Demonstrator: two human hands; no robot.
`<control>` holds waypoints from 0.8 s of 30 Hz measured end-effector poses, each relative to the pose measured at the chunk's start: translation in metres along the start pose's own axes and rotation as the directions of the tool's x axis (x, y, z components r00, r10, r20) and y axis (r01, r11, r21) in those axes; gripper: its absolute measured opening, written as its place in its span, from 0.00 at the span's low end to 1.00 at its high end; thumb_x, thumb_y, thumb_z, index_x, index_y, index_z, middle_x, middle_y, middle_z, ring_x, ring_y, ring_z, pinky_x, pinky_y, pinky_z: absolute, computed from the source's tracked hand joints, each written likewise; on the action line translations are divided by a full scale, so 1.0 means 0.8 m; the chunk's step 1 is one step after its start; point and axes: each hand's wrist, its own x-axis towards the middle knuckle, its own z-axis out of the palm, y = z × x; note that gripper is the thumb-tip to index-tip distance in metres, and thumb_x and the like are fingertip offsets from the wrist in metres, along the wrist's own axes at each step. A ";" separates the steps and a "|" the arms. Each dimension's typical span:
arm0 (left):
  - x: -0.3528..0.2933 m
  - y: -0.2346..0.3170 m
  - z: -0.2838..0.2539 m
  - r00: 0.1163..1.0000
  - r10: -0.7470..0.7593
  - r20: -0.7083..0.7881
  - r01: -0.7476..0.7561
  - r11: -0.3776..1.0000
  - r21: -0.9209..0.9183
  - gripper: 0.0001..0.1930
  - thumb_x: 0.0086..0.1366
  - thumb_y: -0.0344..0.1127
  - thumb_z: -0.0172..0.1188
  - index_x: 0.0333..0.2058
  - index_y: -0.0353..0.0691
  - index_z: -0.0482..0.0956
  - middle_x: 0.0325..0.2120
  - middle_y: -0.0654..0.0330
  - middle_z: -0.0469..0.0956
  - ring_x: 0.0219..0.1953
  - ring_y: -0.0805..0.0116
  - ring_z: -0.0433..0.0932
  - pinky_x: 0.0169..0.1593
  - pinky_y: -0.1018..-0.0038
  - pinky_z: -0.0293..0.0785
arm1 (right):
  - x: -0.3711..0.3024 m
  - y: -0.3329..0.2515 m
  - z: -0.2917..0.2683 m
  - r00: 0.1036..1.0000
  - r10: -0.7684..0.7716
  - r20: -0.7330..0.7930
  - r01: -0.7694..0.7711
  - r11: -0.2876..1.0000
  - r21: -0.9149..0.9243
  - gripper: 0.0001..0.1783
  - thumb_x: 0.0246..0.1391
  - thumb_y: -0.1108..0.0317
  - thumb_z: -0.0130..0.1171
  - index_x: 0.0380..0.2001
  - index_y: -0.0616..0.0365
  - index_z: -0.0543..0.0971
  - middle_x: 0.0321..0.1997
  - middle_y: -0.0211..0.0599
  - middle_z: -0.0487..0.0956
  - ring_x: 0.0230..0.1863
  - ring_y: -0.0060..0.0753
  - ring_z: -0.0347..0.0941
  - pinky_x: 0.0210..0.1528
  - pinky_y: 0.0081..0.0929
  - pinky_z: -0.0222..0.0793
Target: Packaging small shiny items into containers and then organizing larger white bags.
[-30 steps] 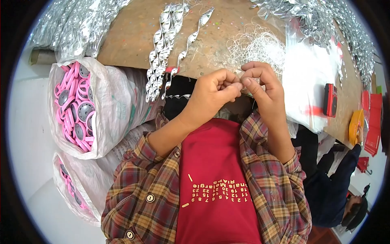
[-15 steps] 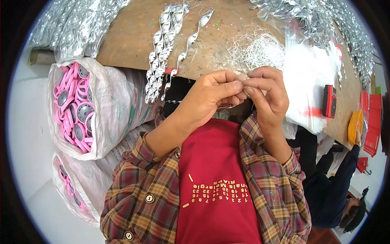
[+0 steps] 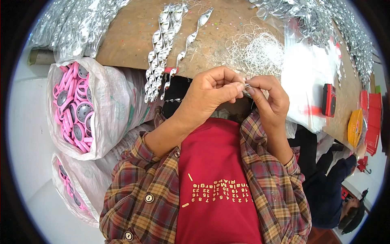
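Over the table's near edge, my left hand (image 3: 213, 93) and my right hand (image 3: 271, 95) meet with fingertips pinched together. A small loop of thin white string (image 3: 246, 90) shows between them; its ends are hidden by the fingers. Just beyond the hands lies a tangled heap of white string (image 3: 260, 51). To the left, several twisted silver foil strips (image 3: 158, 57) hang over the table edge, and a single silver strip (image 3: 190, 40) lies beside them.
White sacks (image 3: 118, 97) of pink-rimmed grey wheels (image 3: 75, 107) stand at the left. Silver foil bundles (image 3: 87, 28) lie at the back corners. White plastic bags (image 3: 304, 77), a red-black device (image 3: 329, 100) and a yellow basket (image 3: 354, 128) are at the right. A person in dark clothing (image 3: 329, 195) is far right.
My fingertips have shifted slightly, the right index finger now bent down, and the string loop has come into view. The other person's arm has moved back from the yellow basket.
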 end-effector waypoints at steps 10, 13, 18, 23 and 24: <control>0.000 -0.003 -0.002 0.999 0.017 -0.035 -0.016 0.999 0.037 0.07 0.61 0.30 0.56 0.36 0.34 0.74 0.27 0.63 0.75 0.29 0.80 0.71 0.34 0.85 0.68 | 0.002 -0.001 -0.004 0.924 0.382 -0.003 -0.350 0.852 0.390 0.08 0.49 0.76 0.55 0.36 0.65 0.74 0.35 0.33 0.72 0.36 0.22 0.67 0.40 0.19 0.62; 0.000 -0.004 -0.004 1.000 -0.016 -0.018 0.016 0.999 0.036 0.08 0.62 0.31 0.54 0.37 0.33 0.73 0.29 0.63 0.74 0.30 0.80 0.71 0.35 0.85 0.69 | 0.007 -0.001 -0.013 0.970 0.200 0.139 -0.232 0.930 0.284 0.07 0.51 0.76 0.54 0.35 0.65 0.74 0.38 0.33 0.70 0.37 0.20 0.66 0.41 0.17 0.61; 0.002 -0.008 -0.006 0.997 -0.071 -0.009 0.071 0.997 0.008 0.09 0.63 0.32 0.54 0.37 0.33 0.73 0.28 0.63 0.74 0.30 0.80 0.71 0.35 0.85 0.69 | 0.011 0.004 -0.014 0.934 0.291 0.207 -0.340 0.901 0.267 0.04 0.51 0.76 0.53 0.32 0.63 0.75 0.36 0.31 0.70 0.37 0.19 0.66 0.41 0.16 0.61; 0.004 -0.013 -0.007 0.999 -0.043 0.016 0.042 0.998 0.055 0.09 0.63 0.33 0.54 0.38 0.33 0.73 0.27 0.63 0.75 0.29 0.80 0.71 0.35 0.84 0.69 | 0.010 0.008 -0.013 0.924 0.312 0.219 -0.369 0.876 0.309 0.04 0.52 0.76 0.53 0.32 0.63 0.75 0.35 0.29 0.71 0.38 0.18 0.66 0.41 0.16 0.61; 0.004 -0.012 -0.007 0.999 -0.043 0.016 0.042 0.998 0.054 0.09 0.63 0.33 0.54 0.38 0.33 0.73 0.27 0.63 0.75 0.29 0.80 0.71 0.35 0.84 0.69 | 0.010 0.008 -0.012 0.920 0.323 0.221 -0.381 0.869 0.316 0.04 0.52 0.76 0.53 0.32 0.63 0.75 0.35 0.29 0.71 0.38 0.18 0.66 0.41 0.16 0.61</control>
